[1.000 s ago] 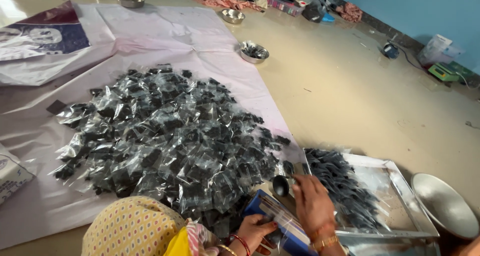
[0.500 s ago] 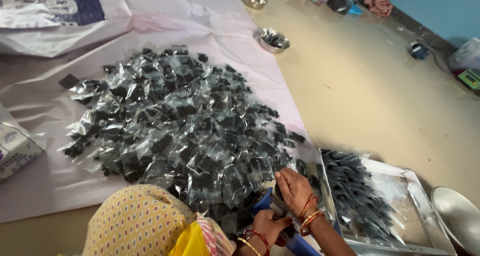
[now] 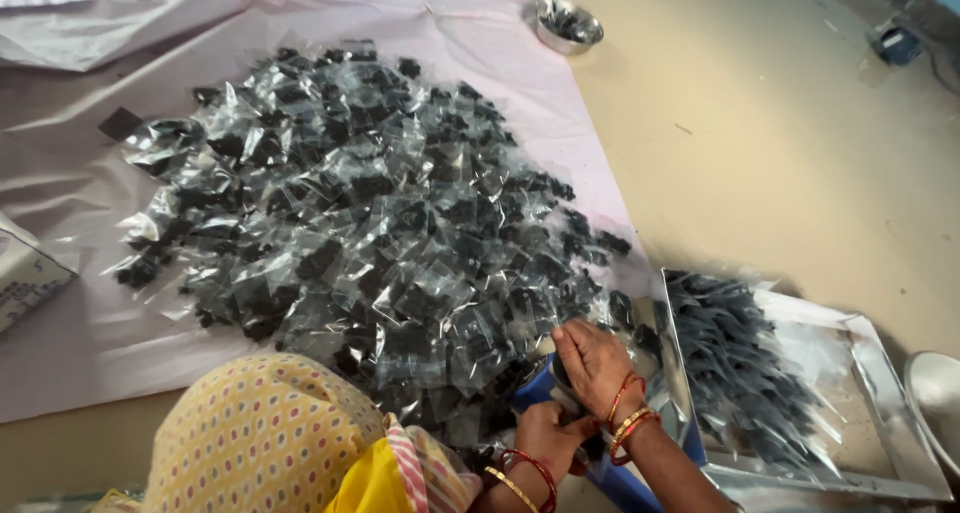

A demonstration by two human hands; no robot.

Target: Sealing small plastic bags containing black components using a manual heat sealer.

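A: Step in hand?
B: Judged as packet handling at the heap's near edge. Pink sheet (image 3: 90, 343) on floor; heap of clear packets (image 3: 360, 213) with dark contents; steel tray (image 3: 900, 393) of dark pieces just right.
A: Hands?
B: Both at blue object (image 3: 530, 388), between heap and tray. Right hand (image 3: 595, 368) curved narrow, fingertips down; left hand (image 3: 545, 438) closed, touching beneath. Held contents: cannot tell.
A: Next?
B: Probably calls for singling one packet out cleanly.

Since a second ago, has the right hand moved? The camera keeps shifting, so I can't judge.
Yes: the right hand shifted off the metal tray, toward the packet pile.
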